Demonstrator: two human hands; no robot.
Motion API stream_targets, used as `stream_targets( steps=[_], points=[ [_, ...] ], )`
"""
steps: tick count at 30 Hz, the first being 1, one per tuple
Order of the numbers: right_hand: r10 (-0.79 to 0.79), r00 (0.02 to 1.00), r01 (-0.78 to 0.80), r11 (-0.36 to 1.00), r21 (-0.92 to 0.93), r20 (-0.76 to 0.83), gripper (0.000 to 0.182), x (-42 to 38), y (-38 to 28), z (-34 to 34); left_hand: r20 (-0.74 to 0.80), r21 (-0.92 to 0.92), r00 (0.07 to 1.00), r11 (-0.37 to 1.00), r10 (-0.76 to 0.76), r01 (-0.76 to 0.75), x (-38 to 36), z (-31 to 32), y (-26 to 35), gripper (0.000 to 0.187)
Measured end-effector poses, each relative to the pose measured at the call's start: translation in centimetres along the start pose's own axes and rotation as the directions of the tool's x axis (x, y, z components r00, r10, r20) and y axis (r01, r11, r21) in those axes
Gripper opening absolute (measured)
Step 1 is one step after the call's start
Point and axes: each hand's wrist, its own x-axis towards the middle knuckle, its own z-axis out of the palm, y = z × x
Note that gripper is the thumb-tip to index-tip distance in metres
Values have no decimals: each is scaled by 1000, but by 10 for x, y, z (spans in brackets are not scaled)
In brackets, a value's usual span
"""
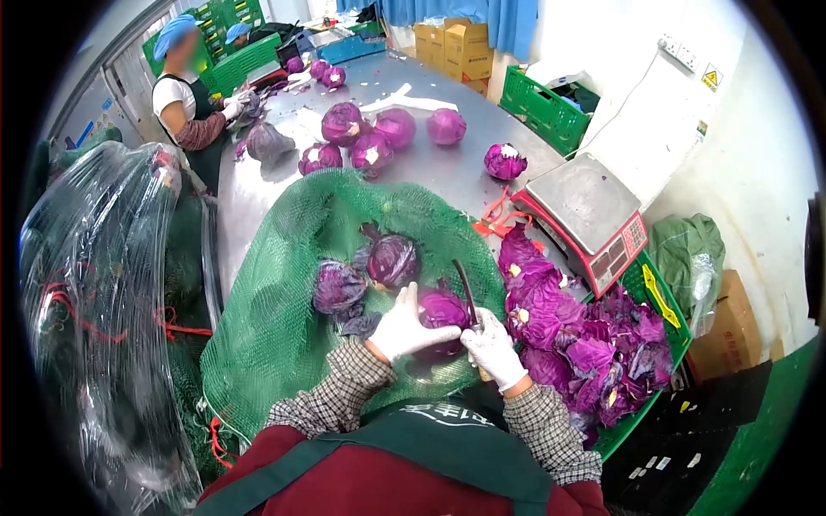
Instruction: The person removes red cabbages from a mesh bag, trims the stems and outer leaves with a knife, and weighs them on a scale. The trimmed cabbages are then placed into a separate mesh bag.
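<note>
My left hand [406, 327], in a white glove, is cupped against a red cabbage [443, 311], its thumb across the near side and its fingers along the left. In my right hand [496, 348], also gloved, is a knife [465, 288] with its dark, curved blade pointing up beside the cabbage's right side. Part of the knife's handle is hidden by the fingers. Two more red cabbages with dark outer leaves, one upper [393, 261] and one left [338, 288], lie nearby on the green mesh bag [267, 344].
Several peeled cabbages [396, 127] stand farther back on the metal table [430, 185]. A red scale [585, 215] is at the right, above a green crate [680, 344] heaped with purple leaves [594, 344]. Plastic-wrapped sacks [103, 301] stand left. A co-worker [185, 103] handles cabbage at the table's far left.
</note>
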Motion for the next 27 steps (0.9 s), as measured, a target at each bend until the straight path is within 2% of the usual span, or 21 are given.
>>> stream_targets(
  steps=[2, 3, 4, 5, 6, 7, 9, 10, 12, 13, 14, 16, 17, 18, 19, 20, 21, 22, 24, 26, 27],
  points=[
    [-1, 1000, 1, 1000, -32, 0, 37, -2, -4, -2, 96, -187, 992, 977, -86, 102, 5, -14, -3, 126],
    [-125, 989, 114, 986, -124, -85, 37, -5, 3, 1, 92, -208, 981, 960, -172, 188, 5, -19, -6, 115],
    [63, 996, -63, 998, -10, -63, 37, -9, -10, -4, 108, -437, 985, 883, -138, 172, 22, 2, -54, 90],
    [248, 968, -243, 965, 96, -39, 37, -12, -24, -8, 177, -585, 975, 782, -135, 215, 24, -4, -57, 77],
    [197, 979, -195, 980, 40, -59, 41, -29, -4, -11, 245, -711, 962, 653, -119, 261, 26, -8, -59, 64],
    [147, 986, -148, 989, -18, -78, 44, -45, 14, -13, 224, -686, 972, 698, -66, 206, 25, -9, -60, 54],
    [486, 872, -468, 862, 194, -60, 49, -59, -27, -57, 264, -742, 961, 618, -85, 259, 20, -14, -54, 57],
    [674, 735, -591, 689, 420, -72, 48, -61, -54, -81, 267, -778, 962, 576, -57, 251, 20, -13, -57, 58],
    [560, 728, -484, 829, 281, -396, 47, -95, -29, -134, 348, -788, 920, 476, -179, 391, 12, -27, -36, 59],
    [429, 708, -448, 887, 114, -561, 47, -115, -8, -163, 367, -783, 920, 489, -135, 385, 19, -19, -49, 81],
    [157, 715, -387, 901, -197, -682, 46, -117, -5, -177, 303, -616, 940, 719, -160, 321, 18, -22, -38, 89],
    [471, 676, -567, 823, 7, -567, 48, -114, -31, -207, 161, -127, 977, 978, -143, 164, 11, -29, -7, 106],
    [374, 701, -481, 877, -15, -607, 48, -101, -39, -196, 194, -42, 981, 999, 15, -7, 7, -30, 8, 124],
    [464, 673, -494, 862, 116, -576, 46, -86, -51, -180, 239, -8, 944, 973, 227, -231, 7, -27, 17, 123],
    [627, 657, -575, 776, 259, -419, 44, -63, -88, -164, 266, 83, 878, 898, 398, -432, 5, -25, 25, 122],
    [616, 708, -492, 781, 384, -347, 44, -55, -80, -141, 304, 166, 777, 773, 551, -613, 4, -24, 33, 122],
    [571, 768, -454, 805, 381, -289, 41, -44, -75, -121, 385, 277, 772, 734, 506, -619, 0, -28, 46, 120],
    [617, 762, -501, 754, 424, -198, 45, -35, -80, -104, 443, 341, 763, 699, 470, -628, 1, -25, 42, 119],
    [576, 813, -464, 729, 503, -84, 52, -29, -64, -71, 516, 379, 744, 666, 423, -642, 0, -35, 44, 119],
    [555, 831, -466, 734, 494, -41, 51, -29, -61, -48, 496, 445, 777, 655, 387, -610, -6, -40, 41, 120],
    [437, 899, -408, 862, 300, -34, 50, -33, -49, -39, 483, 406, 784, 694, 389, -595, -6, -39, 36, 121]
  ],
)
